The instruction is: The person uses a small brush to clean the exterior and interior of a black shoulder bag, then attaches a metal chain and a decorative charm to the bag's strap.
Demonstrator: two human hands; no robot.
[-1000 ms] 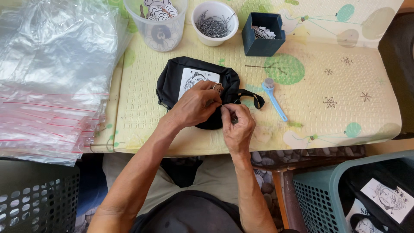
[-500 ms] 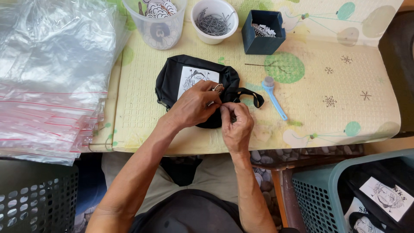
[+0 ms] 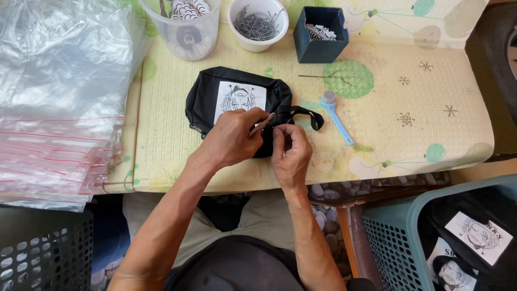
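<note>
Far left there's a stack of clear zip bags [image 3: 54, 97] on the table [image 3: 409, 102]. Middle: a small black pouch [image 3: 215, 94] with a white printed patch lies flat near the front edge. The left hand [image 3: 231, 137] is pinched shut on a thin metal pin [image 3: 262, 125] over it, and the right hand [image 3: 291, 153] is closed on the pouch's edge by the strap. Looks like the pinning step; the tip needs careful lining up. A blue brush [image 3: 336, 116] lies right.

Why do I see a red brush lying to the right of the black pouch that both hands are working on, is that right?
Not quite: the head view shows the brush is light blue, not red. It does lie right of the black pouch, where the left hand and right hand work.
</note>
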